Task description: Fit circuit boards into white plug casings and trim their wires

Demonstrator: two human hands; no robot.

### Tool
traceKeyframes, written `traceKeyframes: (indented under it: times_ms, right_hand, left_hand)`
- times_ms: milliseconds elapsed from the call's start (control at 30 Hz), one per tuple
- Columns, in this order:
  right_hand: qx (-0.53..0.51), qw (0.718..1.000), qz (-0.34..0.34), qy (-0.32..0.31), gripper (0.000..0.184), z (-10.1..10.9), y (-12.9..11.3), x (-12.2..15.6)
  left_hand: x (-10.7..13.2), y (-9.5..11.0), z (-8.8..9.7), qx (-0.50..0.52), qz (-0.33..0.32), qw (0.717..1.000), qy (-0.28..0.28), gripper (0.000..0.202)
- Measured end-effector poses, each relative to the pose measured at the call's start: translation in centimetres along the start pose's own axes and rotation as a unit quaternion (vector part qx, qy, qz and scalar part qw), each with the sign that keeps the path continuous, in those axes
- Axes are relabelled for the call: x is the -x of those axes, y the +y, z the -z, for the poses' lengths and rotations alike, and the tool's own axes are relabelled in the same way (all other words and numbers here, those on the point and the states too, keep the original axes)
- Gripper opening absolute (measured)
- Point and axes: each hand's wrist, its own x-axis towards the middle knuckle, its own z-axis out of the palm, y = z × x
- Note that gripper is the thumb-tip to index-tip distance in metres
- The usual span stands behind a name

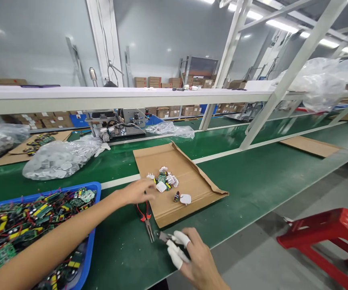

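My left hand (138, 191) reaches over the left edge of a cardboard sheet (192, 177), fingers loosely stretched and nothing visible in them. Just beyond its fingertips lies a small pile of green circuit boards (162, 178) and white plastic housings (161, 186). Another white housing (185, 199) and a small circuit board (176, 196) sit apart from the pile, nearer to me. At the front, my right hand (196, 255), with white finger cots on its fingertips, grips a small grey tool (163, 237), blurred and partly hidden. Red-handled needle-nose pliers (148, 225) lie between both hands.
A blue bin (93, 241) full of circuit boards stands at the left, under my left forearm. Behind it are plastic bags (62, 159) of white parts and a metal machine (125, 123). A shelf (161, 96) crosses above the green bench; a red stool (321, 233) stands right.
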Motion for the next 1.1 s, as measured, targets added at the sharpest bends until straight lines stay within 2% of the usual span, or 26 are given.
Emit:
traceKeyframes:
  times_ms: [100,167,300,367,433,500,567,633,733,867,967,1100]
  right_hand:
    - [-0.018,0.999,-0.021,0.042,0.027,-0.7,0.2,-1.8]
    - [-0.012,0.998,-0.011,0.063,0.025,-1.4,0.3,-2.6]
    - [-0.014,0.997,0.039,0.069,0.026,-2.5,-0.1,-2.1]
    - [-0.009,0.997,0.058,0.051,0.027,-3.0,-0.6,-1.2]
    - [0.007,0.997,0.069,0.031,0.028,-3.6,-1.0,-0.5]
    - [0.020,0.997,0.075,0.015,0.030,-4.1,-1.2,-0.2]
    - [0.025,0.997,0.075,0.006,0.033,-4.6,-1.3,-0.1]
    - [0.028,0.997,0.071,0.004,0.038,-4.9,-1.2,0.0]
    - [0.029,0.998,0.060,0.005,0.041,-5.2,-1.0,0.2]
    - [0.039,0.998,0.049,0.012,0.045,-5.3,-0.7,0.6]
    - [0.045,0.998,0.046,0.000,0.052,-5.5,-0.4,0.8]
    - [0.053,0.998,0.035,-0.019,0.058,-5.7,-0.3,1.0]
  left_hand:
    - [4.1,0.7,-0.4,-0.045,-0.075,0.992,-0.092,0.057]
    - [6.3,0.7,-0.6,-0.102,-0.082,0.983,-0.130,0.053]
    - [9.1,-0.4,0.1,-0.204,0.036,0.970,-0.131,0.030]
    - [9.8,-1.3,0.6,-0.229,0.104,0.960,-0.123,0.031]
    - [9.8,-2.0,1.0,-0.234,0.145,0.954,-0.115,0.035]
    - [8.9,-2.5,1.4,-0.233,0.172,0.952,-0.102,0.042]
    - [7.0,-2.6,1.6,-0.226,0.182,0.954,-0.079,0.048]
    - [4.3,-2.3,1.7,-0.212,0.178,0.960,-0.042,0.045]
    - [-0.5,-1.7,0.9,-0.175,0.163,0.971,0.018,0.030]
    - [-5.3,-1.3,-0.7,-0.108,0.147,0.981,0.069,0.031]
    - [-6.8,-2.0,-1.2,-0.063,0.158,0.980,0.102,0.026]
    - [-7.6,-3.2,-0.8,-0.016,0.196,0.968,0.158,0.027]
